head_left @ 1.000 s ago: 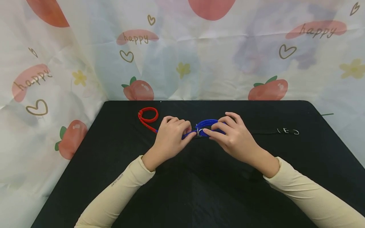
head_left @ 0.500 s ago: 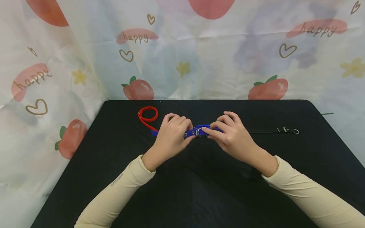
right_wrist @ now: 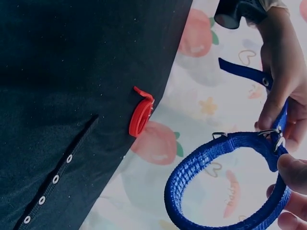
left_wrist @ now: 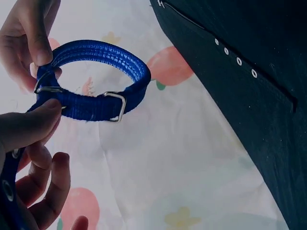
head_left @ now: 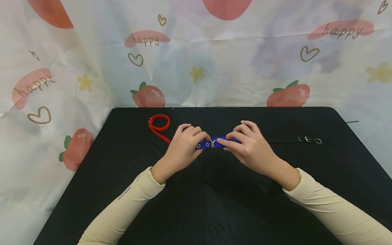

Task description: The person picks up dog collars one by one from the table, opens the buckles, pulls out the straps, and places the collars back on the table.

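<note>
Both hands hold a blue collar [head_left: 202,145] up above the black table. It forms a loop, with its strap through a metal buckle, as the left wrist view shows on the collar [left_wrist: 86,106]. My left hand [head_left: 182,147] pinches the eyelet strap just left of the buckle, thumb against the webbing. My right hand [head_left: 252,147] pinches the loop beside the buckle and D-ring, other fingers raised. In the right wrist view the strap's free end [right_wrist: 242,70] sticks out past the left hand. The right hand hides part of the loop in the head view.
A red collar [head_left: 160,129], curled into a ring with a tail, lies at the back left of the table [head_left: 214,204]. To the right lies a black collar [head_left: 283,142] with metal fittings [head_left: 309,140], stretched out straight. Patterned cloth [head_left: 214,68] hangs behind and at the left.
The blue collar has turned so that its eyelet strap faces the head camera and the loop's top shows less. My left fingers have shifted slightly along the strap; the right hand barely moves.
</note>
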### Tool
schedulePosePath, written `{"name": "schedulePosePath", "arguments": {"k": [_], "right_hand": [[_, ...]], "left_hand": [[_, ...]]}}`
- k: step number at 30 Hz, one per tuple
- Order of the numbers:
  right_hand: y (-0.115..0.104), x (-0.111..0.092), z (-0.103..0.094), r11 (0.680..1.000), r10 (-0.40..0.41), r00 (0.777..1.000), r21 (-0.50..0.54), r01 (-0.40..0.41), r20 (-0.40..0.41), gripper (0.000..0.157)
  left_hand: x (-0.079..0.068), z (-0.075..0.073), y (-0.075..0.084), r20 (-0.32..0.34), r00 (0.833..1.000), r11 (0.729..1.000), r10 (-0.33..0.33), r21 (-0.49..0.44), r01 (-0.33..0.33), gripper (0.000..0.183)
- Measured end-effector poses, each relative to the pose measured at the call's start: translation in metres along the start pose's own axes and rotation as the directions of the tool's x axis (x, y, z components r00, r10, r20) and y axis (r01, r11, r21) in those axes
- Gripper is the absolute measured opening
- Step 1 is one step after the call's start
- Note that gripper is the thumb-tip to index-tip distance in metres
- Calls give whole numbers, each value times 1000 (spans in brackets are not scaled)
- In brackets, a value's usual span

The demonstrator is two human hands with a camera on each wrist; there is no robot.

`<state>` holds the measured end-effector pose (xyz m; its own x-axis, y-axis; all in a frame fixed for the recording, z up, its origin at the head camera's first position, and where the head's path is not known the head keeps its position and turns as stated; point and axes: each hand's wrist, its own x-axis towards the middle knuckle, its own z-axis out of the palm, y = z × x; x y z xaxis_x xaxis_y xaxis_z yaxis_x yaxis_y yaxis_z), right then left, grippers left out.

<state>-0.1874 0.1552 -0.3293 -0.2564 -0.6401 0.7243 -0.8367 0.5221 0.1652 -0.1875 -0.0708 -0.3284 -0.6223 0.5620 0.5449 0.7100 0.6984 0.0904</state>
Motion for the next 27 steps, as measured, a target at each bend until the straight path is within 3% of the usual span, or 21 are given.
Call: {"name": "schedulePosePath", "arguments": {"k": [6, 9, 13, 19, 23, 27], "right_hand": [[-3, 3, 0, 1000, -14, 1000, -2, 14, -23, 41], [-5, 5, 0, 1000, -30, 999, -7, 30, -42, 39], [-5, 6, -1, 1000, -28, 998, -14, 28, -58, 38], [-3, 3, -2, 1000, -13, 998, -21, 12, -56, 37], [-2, 2, -2, 1000, 20, 998, 17, -19, -56, 39], [-3, 4, 0, 996, 58, 997, 73, -55, -45, 44]], "left_hand": [[-1, 4, 1, -43, 999, 1000, -21, -10, 20, 11], [0, 6, 2, -74, 997, 998, -26, 62, 31, 12], [2, 7, 3, -60, 998, 993, -19, 119, 26, 15], [3, 5, 4, -12, 999, 999, -32, 25, 32, 33], [4, 4, 5, -46, 999, 1000, -10, 3, 11, 33], [3, 4, 7, -95, 994, 999, 54, 14, -53, 26]]}}
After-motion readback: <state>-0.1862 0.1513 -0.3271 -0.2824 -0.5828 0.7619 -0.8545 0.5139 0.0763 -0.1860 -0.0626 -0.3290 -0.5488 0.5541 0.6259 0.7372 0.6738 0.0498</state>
